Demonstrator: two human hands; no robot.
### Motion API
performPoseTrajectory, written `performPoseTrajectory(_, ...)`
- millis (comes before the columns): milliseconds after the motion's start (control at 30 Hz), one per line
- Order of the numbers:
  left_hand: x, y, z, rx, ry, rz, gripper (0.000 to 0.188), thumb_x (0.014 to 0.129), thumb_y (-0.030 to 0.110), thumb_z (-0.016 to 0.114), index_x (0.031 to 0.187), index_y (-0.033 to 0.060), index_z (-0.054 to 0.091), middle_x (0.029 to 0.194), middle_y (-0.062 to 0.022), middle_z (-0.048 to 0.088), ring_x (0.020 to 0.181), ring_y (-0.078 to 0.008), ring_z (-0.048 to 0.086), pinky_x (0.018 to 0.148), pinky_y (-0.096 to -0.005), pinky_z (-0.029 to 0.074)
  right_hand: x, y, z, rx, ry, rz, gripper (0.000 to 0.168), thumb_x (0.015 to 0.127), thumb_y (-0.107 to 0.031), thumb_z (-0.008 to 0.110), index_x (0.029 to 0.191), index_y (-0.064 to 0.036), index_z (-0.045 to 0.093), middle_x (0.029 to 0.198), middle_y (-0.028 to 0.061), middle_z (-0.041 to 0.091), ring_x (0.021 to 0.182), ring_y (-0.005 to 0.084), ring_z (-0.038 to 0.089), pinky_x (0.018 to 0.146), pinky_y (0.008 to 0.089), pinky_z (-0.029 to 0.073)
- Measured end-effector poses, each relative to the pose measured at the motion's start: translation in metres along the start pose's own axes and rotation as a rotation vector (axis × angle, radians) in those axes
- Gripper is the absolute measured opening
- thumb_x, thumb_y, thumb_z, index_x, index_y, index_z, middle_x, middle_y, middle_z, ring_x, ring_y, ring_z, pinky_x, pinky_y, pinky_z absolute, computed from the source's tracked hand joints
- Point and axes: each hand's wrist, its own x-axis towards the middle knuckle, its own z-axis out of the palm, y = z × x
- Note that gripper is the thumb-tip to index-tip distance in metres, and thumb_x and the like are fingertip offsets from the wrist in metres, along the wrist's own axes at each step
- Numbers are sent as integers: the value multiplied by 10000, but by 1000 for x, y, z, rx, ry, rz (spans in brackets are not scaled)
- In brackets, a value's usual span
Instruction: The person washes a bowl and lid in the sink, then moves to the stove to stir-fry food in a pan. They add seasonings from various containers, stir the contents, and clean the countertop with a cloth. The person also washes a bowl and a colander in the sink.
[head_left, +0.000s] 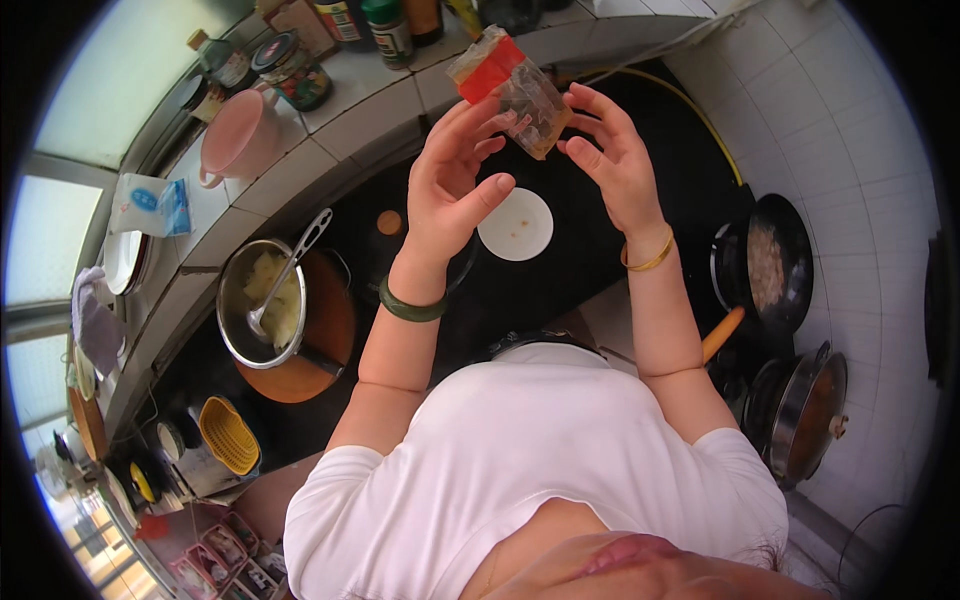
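A clear plastic packet (531, 105) with a red band is held up above the dark counter, tilted, its top edge crumpled. My left hand (457, 172), with a green bangle at the wrist, has its fingers against the packet's left side, the thumb held apart. At the packet's lower right edge are the bent fingertips of my right hand (615, 161), which has a gold bangle; whether they grip it is not plain. Below and between the hands sits a small white dish (515, 244) with a few brown specks.
On the left, a metal bowl (225, 322) holds pale food pieces and a slotted spoon (289, 277), by a round wooden board (322, 375) with a knife. A wok (799, 270) of meat and a lidded pan (814, 420) stand right. Jars and a pink cup (236, 135) line the ledge.
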Motion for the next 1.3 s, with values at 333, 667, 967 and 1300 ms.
performPoseTrajectory(333, -5, -62, 119, -27, -331, -245, 529, 792, 36, 715, 1299, 58, 567, 1449, -93, 382, 1291, -193, 438, 1016, -347, 429, -121, -40, -132, 15, 338, 184, 221, 874, -83, 695, 1076, -21, 628, 959, 4, 656, 817, 56, 585, 658, 191, 473)
performPoseTrajectory(667, -45, -128, 212, 80, -417, -585, 342, 806, -5, 682, 1139, 53, 631, 1314, -67, 500, 1120, -158, 567, 898, -277, 506, -215, -72, -265, -1101, 888, 78, 180, 803, -130, 757, 955, -48, 704, 877, 55, 717, 780, 136, 682, 706, 245, 539)
performPoseTrajectory(967, -48, -146, 246, 105, -479, -583, 324, 807, -21, 670, 1118, 63, 638, 1282, -71, 519, 1096, -149, 570, 883, -275, 513, -264, -52, -340, -1244, 916, 221, 198, 816, -175, 737, 976, -61, 708, 893, 69, 720, 797, 185, 696, 711, 287, 542)
performPoseTrajectory(1300, -50, -157, 266, 105, -479, -572, 303, 804, -18, 674, 1096, 56, 645, 1272, -73, 531, 1103, -156, 567, 880, -279, 520, -267, -54, -356, -1313, 824, 329, 205, 818, -172, 732, 985, -56, 707, 896, 78, 722, 780, 180, 695, 709, 279, 534)
